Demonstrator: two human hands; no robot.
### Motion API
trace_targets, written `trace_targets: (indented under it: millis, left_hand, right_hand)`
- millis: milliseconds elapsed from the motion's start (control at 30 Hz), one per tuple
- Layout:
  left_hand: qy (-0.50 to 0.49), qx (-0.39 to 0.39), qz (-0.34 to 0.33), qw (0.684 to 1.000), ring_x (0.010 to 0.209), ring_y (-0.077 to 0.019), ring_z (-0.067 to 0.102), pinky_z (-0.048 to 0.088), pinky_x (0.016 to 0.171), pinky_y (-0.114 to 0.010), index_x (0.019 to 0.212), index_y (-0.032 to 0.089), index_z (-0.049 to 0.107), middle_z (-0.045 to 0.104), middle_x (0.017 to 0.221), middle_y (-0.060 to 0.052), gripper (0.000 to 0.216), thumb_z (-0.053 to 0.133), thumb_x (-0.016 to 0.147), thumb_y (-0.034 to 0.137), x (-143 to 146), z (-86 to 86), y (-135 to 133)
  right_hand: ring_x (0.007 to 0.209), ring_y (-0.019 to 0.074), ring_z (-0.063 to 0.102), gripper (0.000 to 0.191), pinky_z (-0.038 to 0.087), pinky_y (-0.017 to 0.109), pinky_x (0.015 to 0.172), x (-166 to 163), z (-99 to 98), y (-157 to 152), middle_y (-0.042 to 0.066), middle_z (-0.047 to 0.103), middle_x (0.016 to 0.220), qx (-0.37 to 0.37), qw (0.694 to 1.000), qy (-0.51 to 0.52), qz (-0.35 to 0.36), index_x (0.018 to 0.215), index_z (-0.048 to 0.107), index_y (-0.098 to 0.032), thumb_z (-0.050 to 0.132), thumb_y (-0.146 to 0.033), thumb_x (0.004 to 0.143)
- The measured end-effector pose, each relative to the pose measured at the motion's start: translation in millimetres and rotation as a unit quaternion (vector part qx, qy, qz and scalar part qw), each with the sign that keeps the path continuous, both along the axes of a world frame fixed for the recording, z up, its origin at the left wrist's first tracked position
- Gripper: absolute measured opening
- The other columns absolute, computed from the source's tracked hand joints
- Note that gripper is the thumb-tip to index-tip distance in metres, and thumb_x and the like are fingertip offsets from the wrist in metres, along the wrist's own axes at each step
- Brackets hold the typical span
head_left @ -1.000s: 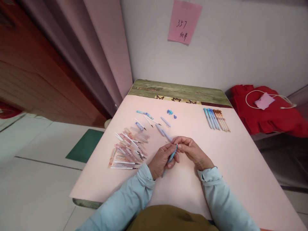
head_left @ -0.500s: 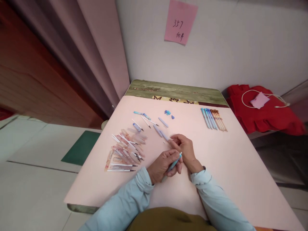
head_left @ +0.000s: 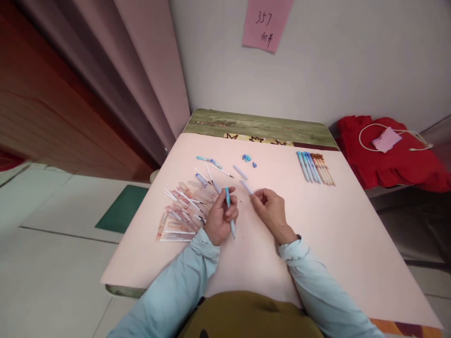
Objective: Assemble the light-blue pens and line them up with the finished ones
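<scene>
Clasped blue pen [head_left: 228, 198] in left grip [head_left: 220, 218], barely pinched pale barrel [head_left: 246, 186] beside it in right grip [head_left: 271, 210], risking slippage.

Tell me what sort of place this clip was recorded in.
Probably an ordinary room set up as a makeshift work station for pens: a small table covered in pink paper, a curtain beside it, a handwritten pink note on the wall, and a row of pens apart from loose pen parts.
</scene>
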State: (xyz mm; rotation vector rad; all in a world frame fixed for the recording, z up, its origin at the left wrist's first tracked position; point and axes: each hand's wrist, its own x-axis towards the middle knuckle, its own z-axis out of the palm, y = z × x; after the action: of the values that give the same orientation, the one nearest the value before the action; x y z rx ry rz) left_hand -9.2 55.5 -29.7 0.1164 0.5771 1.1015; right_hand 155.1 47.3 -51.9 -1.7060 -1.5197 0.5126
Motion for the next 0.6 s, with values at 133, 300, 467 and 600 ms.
trace_targets:
  millis: [133,300,467,600]
  left_hand:
    - [0.003,-0.001,0.012,1.000,0.033,-0.0005,0.032,0.021,0.031,-0.012,0.105,0.015,0.063,0.059,0.064,0.001,0.022,0.049,0.096,0.029,-1.4,1.0,1.9]
    - [-0.006,0.003,0.007,1.000,0.034,-0.0005,0.034,0.021,0.031,-0.012,0.105,0.015,0.063,0.057,0.065,0.001,0.022,0.047,0.097,0.028,-1.3,-1.0,1.4]
    - [0.004,0.014,0.000,1.000,0.034,-0.0009,0.033,0.021,0.031,-0.013,0.104,0.015,0.062,0.059,0.065,0.001,0.020,0.050,0.095,0.028,-0.4,-3.3,0.6]
    - [0.011,0.020,-0.016,1.000,0.034,-0.0014,0.033,0.021,0.031,-0.013,0.105,0.016,0.061,0.058,0.064,0.002,0.020,0.052,0.094,0.030,-0.2,-3.3,0.0]
  right_hand:
    - [0.059,0.0157,0.055,0.017,0.043,0.028,0.058,1.2,-2.3,-0.7,0.002,0.064,0.069,0.002,1.000,-0.007,0.008,0.078,0.066,-0.020,0.060,-0.036,0.081]
    - [0.062,0.0157,0.055,0.014,0.044,0.028,0.060,1.7,-5.4,-0.8,0.001,0.063,0.071,0.008,1.000,-0.023,0.006,0.081,0.066,-0.020,0.062,-0.034,0.080]
    - [0.062,0.0155,0.055,0.016,0.044,0.027,0.060,1.2,-5.7,-0.7,0.001,0.062,0.070,0.011,1.000,-0.017,0.008,0.079,0.065,-0.021,0.060,-0.036,0.081]
    - [0.060,0.0157,0.055,0.017,0.043,0.028,0.059,0.5,-4.6,-0.3,0.002,0.062,0.069,0.011,1.000,-0.021,0.014,0.078,0.065,-0.021,0.060,-0.037,0.081]
